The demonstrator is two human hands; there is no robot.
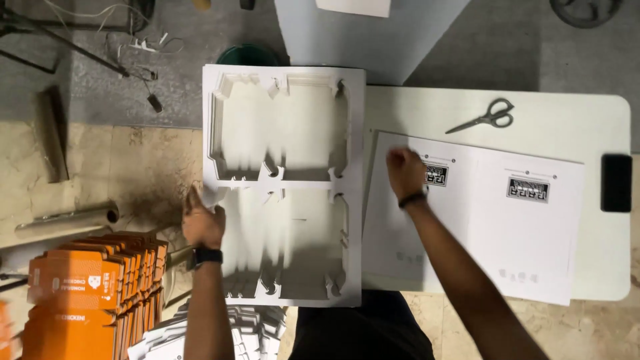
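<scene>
On white table (600, 127) | L hand (203, 223) grips die-cut sheet (287, 187) (edge) | R hand (405, 172) on paper (507, 233)

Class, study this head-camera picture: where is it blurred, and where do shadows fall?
Head view: the white die-cut card sheet is smeared with vertical motion streaks; the right hand on the printed sheet is slightly soft; the left hand at the card's edge looks sharper. The scissors stay fairly crisp. Shadow darkens the card's lower part, near the body.
</scene>
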